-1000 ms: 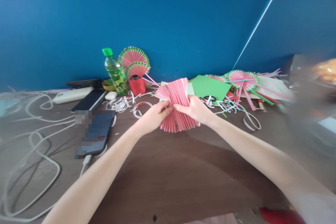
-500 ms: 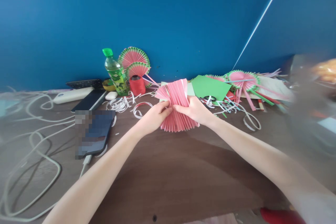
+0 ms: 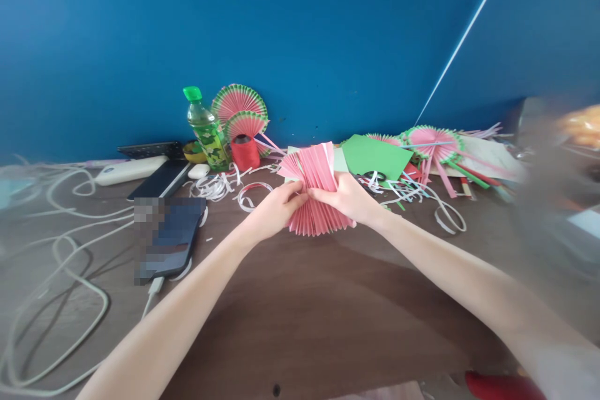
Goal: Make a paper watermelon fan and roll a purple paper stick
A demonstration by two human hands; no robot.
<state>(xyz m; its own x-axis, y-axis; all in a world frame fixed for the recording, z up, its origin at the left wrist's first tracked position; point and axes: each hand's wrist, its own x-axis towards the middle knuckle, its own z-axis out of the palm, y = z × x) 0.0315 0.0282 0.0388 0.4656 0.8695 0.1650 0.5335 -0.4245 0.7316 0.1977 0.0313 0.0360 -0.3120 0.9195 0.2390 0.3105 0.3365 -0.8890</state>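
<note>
Fingers [image 3: 296,195] of the left hand [image 3: 273,211] and the right hand [image 3: 349,197] close together on the waist of a pleated pink paper [image 3: 313,190], held upright just above the brown worktop [image 3: 304,312]. Behind it lie a green sheet [image 3: 375,156], white paper strips [image 3: 215,186] and finished fans [image 3: 240,106]. A green-capped bottle [image 3: 204,130] and a red spool [image 3: 244,151] stand at the back left; a phone [image 3: 169,234] and white cables [image 3: 60,262] lie to the left.

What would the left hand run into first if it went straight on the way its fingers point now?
The pleated pink paper: the left hand pinches its middle, pointing right and slightly away. Just past the pleats is the right hand, whose fingers it would likely press next, though depth is unclear.
</note>
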